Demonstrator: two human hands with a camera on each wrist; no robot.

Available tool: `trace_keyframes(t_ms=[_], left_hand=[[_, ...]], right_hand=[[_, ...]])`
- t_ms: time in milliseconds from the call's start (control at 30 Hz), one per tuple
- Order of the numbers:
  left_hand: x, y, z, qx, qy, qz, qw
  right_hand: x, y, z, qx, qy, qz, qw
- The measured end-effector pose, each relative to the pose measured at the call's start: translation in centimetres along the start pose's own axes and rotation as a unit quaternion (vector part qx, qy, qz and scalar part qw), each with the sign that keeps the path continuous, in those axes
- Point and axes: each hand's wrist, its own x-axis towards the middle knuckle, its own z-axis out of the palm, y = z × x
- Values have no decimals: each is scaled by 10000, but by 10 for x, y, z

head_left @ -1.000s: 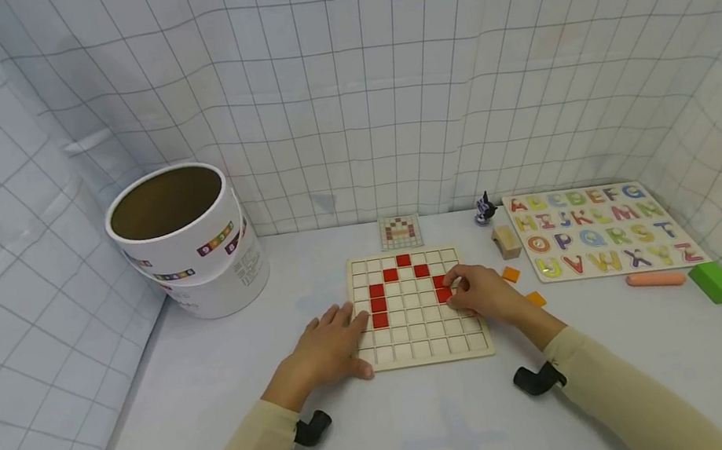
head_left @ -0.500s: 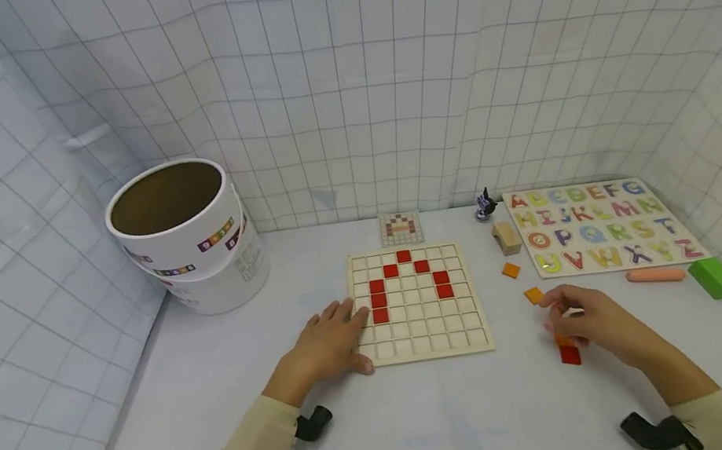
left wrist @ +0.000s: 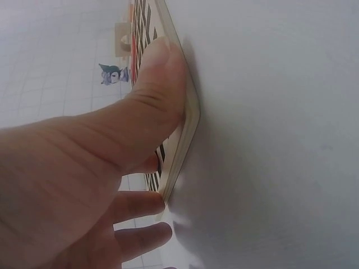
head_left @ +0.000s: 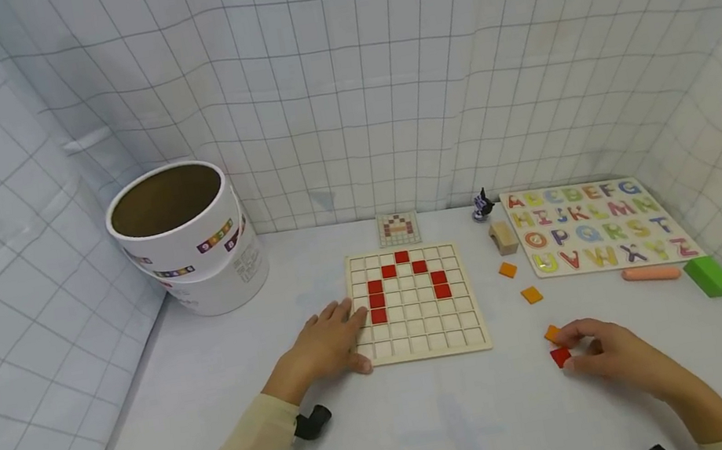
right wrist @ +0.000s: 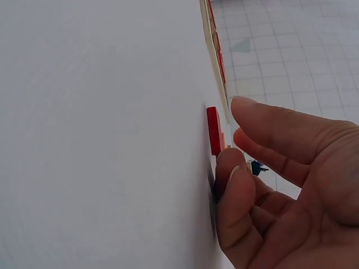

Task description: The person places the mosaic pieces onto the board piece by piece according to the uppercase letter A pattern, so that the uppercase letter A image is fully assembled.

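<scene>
Red tile (head_left: 560, 356) flat on tabletop (head_left: 437, 419), right of grid board (head_left: 414, 301). Right hand (head_left: 612, 354) fingers curled at tile, not lifted. Left hand (head_left: 324, 346) presses flat on board edge. Risk: thin tile slips from pinch; orange tile (head_left: 551, 334) adjacent, may get knocked.

Pale matt wooden grid board (head_left: 424, 346); smooth glossy red tile (head_left: 560, 357); matt white table (head_left: 438, 427).

The wooden grid board (head_left: 416, 303) is steadied at its left edge by the left hand (head_left: 324, 346); a red tile (head_left: 560, 356) is touched by the right hand (head_left: 612, 354), beside an orange tile (head_left: 551, 334).
</scene>
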Motion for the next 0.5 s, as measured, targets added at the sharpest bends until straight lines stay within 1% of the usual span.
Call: trace_keyframes(t_ms=[233,367,500], left_hand=[[0,0,-2,-17,3,0,10000],[-1,1,-2,-70,12,-2,10000],[-1,0,-2,-133,23,-12,9999]], right_hand=[[2,-2,7,-549,-21,-492,9973],[3,-1,9,-677,-27,-517,9964],[3,-1,8,-657,-75,-578,9961]])
